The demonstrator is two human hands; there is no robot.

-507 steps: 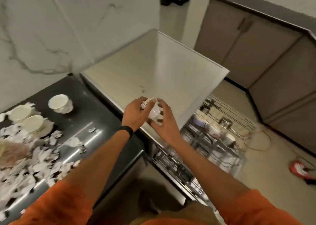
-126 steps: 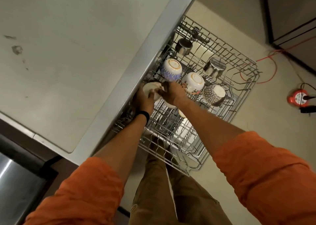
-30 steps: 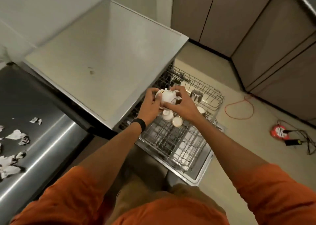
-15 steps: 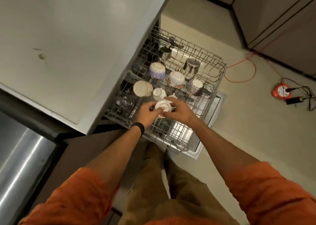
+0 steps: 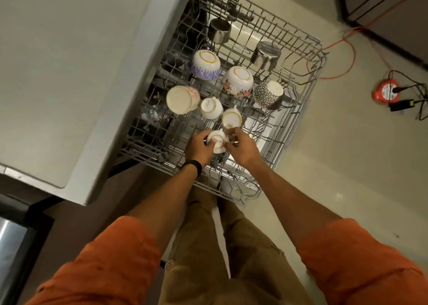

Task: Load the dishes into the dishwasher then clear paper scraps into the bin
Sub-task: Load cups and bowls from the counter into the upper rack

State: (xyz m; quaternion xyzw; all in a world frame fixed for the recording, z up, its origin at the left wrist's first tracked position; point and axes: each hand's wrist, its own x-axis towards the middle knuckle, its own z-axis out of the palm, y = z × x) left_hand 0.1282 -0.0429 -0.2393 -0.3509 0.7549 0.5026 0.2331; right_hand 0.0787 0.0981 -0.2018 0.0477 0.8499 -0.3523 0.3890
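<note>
A small white cup [image 5: 217, 142] is upside down on the pulled-out wire dishwasher rack [image 5: 308, 100], near its front. My left hand [image 5: 199, 148] grips the cup from the left and my right hand [image 5: 242, 148] grips it from the right, fingers curled round its sides. Just behind it stand two more small white cups [image 5: 231, 118], also inverted, and a cream mug [image 5: 181, 100]. Further back sit patterned bowls [image 5: 205, 65] and two steel cups [image 5: 265, 54]. No paper scraps are in view.
The open dishwasher's pale top surface [image 5: 69, 73] fills the left side. A dark steel counter edge [image 5: 11, 246] shows at lower left. On the floor to the right lie an orange cable [image 5: 347, 49] and a red cable reel [image 5: 384, 92]. Dark cabinets stand at the upper right.
Both hands have lowered the white cup from above the rack down onto the rack's front section, and the view has tilted down over the rack.
</note>
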